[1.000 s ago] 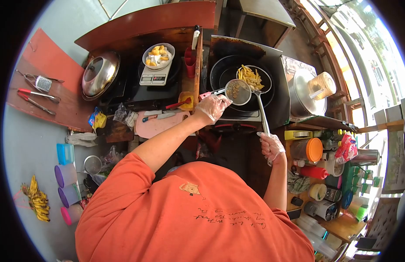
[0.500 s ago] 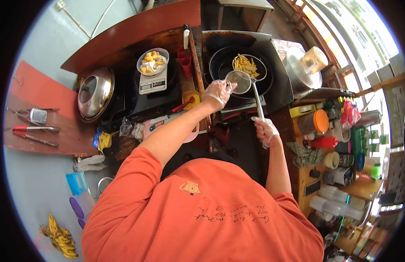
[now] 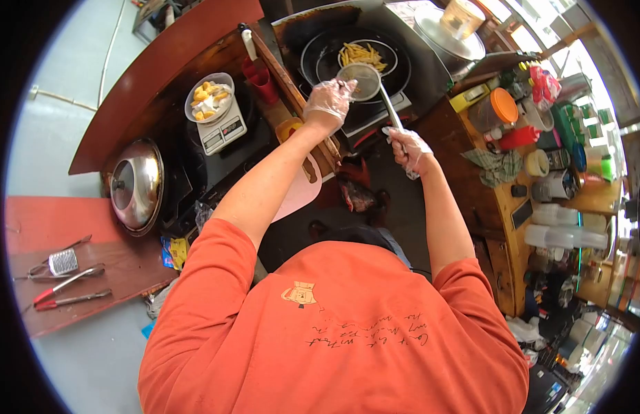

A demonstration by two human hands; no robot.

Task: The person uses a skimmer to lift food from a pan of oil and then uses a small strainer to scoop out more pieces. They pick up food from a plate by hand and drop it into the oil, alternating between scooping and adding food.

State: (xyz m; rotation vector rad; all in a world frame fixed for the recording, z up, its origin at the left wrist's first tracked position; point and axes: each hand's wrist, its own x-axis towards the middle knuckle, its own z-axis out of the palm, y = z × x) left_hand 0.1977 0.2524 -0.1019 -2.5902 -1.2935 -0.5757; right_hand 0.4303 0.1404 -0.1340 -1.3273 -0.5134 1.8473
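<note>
My left hand (image 3: 330, 101), in a clear plastic glove, is closed by the edge of a small round mesh strainer (image 3: 360, 81), its fingers seeming to grip it; its handle is hidden. Below and beyond it, a dark wok (image 3: 310, 61) sits on a stove (image 3: 375, 112). Cut fries (image 3: 361, 56) lie in a larger wire skimmer over the wok. My right hand (image 3: 408, 149), also gloved, is wrapped round the skimmer's long metal handle (image 3: 389, 103). The small strainer overlaps the near side of the skimmer.
Left of the wok, a bowl of yellow pieces (image 3: 209, 97) rests on a kitchen scale (image 3: 221, 134). A domed lid (image 3: 137, 186) and tongs (image 3: 71, 284) lie further left. At right stand a covered pot (image 3: 450, 34), an orange-lidded jar (image 3: 503, 107) and a red bottle (image 3: 518, 139).
The view has turned and shifted, so the surroundings sit differently. Both hands keep their hold, and the small strainer stays by the near side of the skimmer with the fries.
</note>
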